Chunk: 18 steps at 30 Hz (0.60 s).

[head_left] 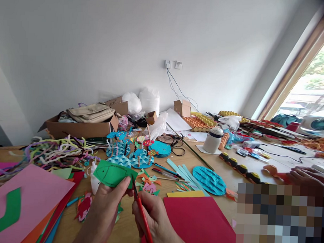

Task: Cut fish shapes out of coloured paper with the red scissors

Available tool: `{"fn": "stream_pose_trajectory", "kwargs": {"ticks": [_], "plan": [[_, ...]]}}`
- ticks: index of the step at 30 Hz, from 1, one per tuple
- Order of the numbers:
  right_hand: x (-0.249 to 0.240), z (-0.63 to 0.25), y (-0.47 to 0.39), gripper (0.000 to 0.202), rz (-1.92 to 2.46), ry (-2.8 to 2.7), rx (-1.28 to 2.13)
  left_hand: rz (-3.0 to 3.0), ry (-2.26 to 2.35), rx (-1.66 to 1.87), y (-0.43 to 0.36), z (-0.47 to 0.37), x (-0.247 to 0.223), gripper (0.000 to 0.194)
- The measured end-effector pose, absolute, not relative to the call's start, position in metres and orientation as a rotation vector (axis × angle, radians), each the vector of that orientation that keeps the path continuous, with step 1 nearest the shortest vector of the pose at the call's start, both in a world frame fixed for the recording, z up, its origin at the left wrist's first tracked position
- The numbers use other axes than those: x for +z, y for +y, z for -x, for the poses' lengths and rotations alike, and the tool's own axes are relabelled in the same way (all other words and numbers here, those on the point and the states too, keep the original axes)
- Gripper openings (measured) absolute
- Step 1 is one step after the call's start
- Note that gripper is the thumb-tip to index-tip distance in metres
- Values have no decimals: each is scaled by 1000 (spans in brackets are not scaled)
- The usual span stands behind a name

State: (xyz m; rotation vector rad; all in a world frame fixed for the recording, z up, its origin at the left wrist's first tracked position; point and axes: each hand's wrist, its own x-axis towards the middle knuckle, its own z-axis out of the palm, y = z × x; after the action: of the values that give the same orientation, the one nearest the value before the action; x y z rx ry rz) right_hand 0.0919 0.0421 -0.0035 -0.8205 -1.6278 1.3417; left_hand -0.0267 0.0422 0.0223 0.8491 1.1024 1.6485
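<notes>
My left hand [108,199] pinches a piece of green paper [113,172] between thumb and fingers. A fish outline with an eye is drawn on it in dark pen. My right hand [154,214] grips red-handled scissors [144,221], their blades at the right edge of the green paper. Below and beyond the hands lie small paper scraps [148,181] in orange, green and pink. A white glue bottle [94,179] stands just left of the green paper. Red paper [200,220] lies beside my right hand.
Pink paper [32,191] tops a stack at left, near tangled pipe cleaners [61,153]. Blue wave-patterned models with paper fish [141,160] stand ahead. A blue disc [209,180] and a white jar [213,141] are at right. Another person's hands [307,178] rest at far right.
</notes>
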Motion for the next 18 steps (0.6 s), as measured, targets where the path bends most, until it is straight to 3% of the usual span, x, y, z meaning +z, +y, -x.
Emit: {"fn": "stream_pose_trajectory", "kwargs": {"ticks": [18], "plan": [[0,-101,43,28,910,-1775,1321,-1090,980,1420,43,46,33,11]]}}
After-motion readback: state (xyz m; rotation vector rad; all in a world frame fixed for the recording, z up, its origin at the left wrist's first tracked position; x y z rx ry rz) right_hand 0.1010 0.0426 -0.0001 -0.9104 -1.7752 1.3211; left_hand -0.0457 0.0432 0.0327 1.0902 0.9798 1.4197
